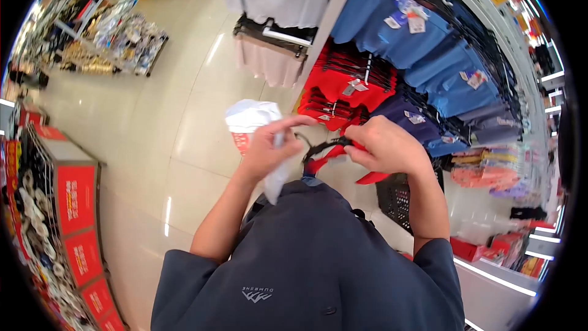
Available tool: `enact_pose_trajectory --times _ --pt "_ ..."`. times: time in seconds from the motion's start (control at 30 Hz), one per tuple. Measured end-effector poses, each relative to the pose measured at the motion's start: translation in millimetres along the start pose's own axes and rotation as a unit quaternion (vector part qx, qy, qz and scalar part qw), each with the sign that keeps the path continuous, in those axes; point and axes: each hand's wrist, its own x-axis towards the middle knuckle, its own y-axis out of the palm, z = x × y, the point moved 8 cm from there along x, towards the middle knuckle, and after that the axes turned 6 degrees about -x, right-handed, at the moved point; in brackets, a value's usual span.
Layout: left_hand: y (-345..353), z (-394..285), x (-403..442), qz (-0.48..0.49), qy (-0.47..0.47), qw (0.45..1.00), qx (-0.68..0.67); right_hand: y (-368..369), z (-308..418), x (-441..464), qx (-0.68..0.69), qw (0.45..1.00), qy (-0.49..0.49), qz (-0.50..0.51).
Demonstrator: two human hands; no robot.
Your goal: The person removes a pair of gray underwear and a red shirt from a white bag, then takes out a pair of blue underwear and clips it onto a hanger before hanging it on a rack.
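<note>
My left hand point(269, 147) is at the centre of the view, its fingers closed round a white plastic bag point(252, 114) with red print that hangs in front of and below it. To its right, my right hand point(384, 145) pinches a black hanger point(327, 146). Red cloth point(372, 177) hangs under my right hand and beside the hanger. The hanger's hook points toward my left hand, whose index finger reaches out above it. Whether that hand touches the hook cannot be made out.
Racks of blue shorts point(442, 89), red garments point(352, 79) and pale garments point(269, 61) stand ahead and right. A dark basket point(397, 202) is below my right forearm. At the left is a bin with red signs point(78, 199). Glossy floor point(147, 147) lies between.
</note>
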Motion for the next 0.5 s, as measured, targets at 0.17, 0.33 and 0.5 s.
enact_pose_trajectory --times 0.17,0.33,0.5 --pt "33 23 -18 -0.023 -0.051 0.998 -0.003 21 21 24 0.084 0.991 -0.041 0.093" --pt "37 15 -24 -0.027 -0.01 0.999 0.033 14 26 15 0.138 0.986 -0.015 0.088" --pt "40 18 -23 -0.05 0.001 0.997 0.058 1 18 -15 0.124 0.99 0.063 0.008"
